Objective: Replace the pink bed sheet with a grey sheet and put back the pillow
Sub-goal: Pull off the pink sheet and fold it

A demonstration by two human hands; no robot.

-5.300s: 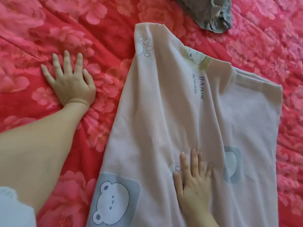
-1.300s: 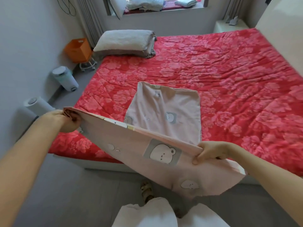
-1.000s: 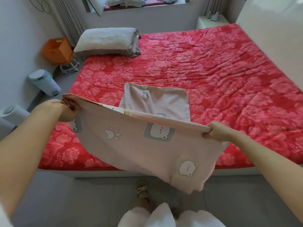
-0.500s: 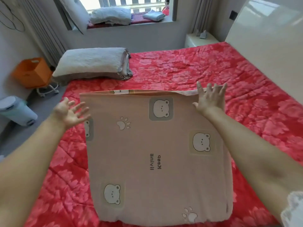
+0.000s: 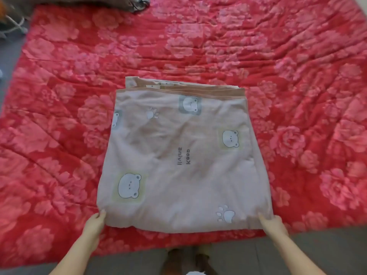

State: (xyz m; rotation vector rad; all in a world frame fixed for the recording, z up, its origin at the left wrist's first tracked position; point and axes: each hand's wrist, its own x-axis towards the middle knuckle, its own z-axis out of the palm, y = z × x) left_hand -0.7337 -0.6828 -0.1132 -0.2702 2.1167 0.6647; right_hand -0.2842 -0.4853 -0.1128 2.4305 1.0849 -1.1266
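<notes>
Folded pink sheet (image 5: 178, 155) lies flat near the near edge of the red floral bed (image 5: 297, 86), left hand (image 5: 95, 222) pinching its near-left corner, right hand (image 5: 272, 223) its near-right corner, thumbs on top, fingers hidden under fabric; grey pillow (image 5: 127, 3) at far-left corner.

pink sheet (image 5: 178, 147): pale pink, white bear faces in grey and pale-yellow squares, white paw prints, dark lettering, tan band along top edge. quilt (image 5: 258, 46): red, pink flower print. floor (image 5: 317, 245), bottom of frame: grey. pillow (image 5: 123, 2), upper left: grey-brown.
</notes>
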